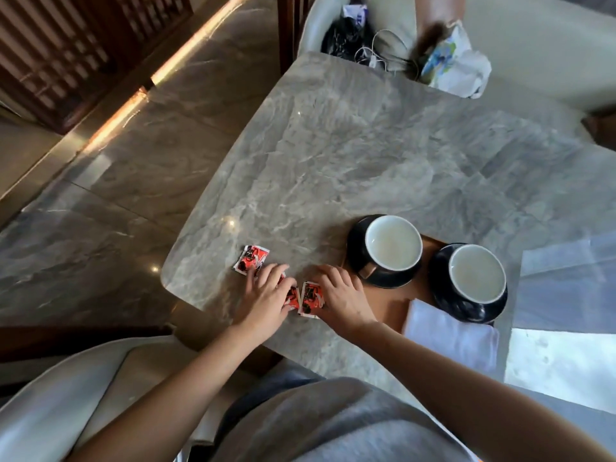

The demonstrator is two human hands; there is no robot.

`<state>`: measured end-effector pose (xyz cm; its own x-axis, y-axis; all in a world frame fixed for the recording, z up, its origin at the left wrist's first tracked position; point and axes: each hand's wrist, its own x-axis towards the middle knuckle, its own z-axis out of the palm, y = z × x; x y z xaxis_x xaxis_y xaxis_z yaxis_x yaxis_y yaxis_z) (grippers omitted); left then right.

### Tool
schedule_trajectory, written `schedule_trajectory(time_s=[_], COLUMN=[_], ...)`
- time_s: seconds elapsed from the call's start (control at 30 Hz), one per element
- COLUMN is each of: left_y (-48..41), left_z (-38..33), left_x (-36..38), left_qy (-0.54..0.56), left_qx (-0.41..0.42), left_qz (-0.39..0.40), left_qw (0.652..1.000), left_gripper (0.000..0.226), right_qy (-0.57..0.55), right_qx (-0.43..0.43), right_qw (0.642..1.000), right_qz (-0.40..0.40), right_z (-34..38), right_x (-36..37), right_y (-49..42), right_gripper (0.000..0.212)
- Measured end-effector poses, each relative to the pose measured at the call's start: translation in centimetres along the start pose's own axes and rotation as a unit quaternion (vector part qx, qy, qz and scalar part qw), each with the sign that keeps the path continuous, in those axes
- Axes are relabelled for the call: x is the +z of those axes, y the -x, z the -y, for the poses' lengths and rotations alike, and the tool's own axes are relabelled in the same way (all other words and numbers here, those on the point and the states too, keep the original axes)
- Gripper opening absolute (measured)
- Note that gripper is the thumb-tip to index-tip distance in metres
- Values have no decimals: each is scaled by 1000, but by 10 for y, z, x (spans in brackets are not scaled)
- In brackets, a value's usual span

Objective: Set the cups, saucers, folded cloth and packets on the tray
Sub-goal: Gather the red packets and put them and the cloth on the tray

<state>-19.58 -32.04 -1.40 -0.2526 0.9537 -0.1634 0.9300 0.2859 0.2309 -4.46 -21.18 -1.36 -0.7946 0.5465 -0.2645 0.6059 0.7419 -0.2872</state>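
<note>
Both hands lie flat on the table [333, 155], close together. The left hand [266, 300] presses on a red packet [292, 297], with one more packet [251, 258] at its fingertips. The right hand [343, 298] rests on a third packet [310, 296]. Just right of it, the tray [390, 305] holds two cups [393, 243] on saucers [466, 306] and the cloth [453, 338].

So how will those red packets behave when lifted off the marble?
The red packets look thin and crinkled, so probably light and floppy. They lie flat on the glossy table, so likely slide before lifting. The left hand and right hand press on them.
</note>
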Motion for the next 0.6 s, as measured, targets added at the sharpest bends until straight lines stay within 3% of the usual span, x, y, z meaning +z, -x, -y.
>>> schedule_trajectory(time_s=[0.27,0.4,0.47,0.6], left_y=[-4,0,-1,-8], left_z=[-8,-8,-7,-7], left_x=[-2,-1,-3,-10], left_qy=[32,75,88,137], left_qx=[0,-11,-14,-2], left_qz=[-19,-46,-60,-125], left_qw=[999,996,994,983], left_gripper=[37,47,45,17], right_qy=[-10,-43,-99,-287], right_qx=[-23,-30,-25,30], right_qw=[999,996,991,954], right_qz=[-35,-73,-86,-77], right_z=[7,7,8,7], right_x=[-2,-11,-19,-36], right_y=[2,2,2,5], right_gripper=[22,15,15,12])
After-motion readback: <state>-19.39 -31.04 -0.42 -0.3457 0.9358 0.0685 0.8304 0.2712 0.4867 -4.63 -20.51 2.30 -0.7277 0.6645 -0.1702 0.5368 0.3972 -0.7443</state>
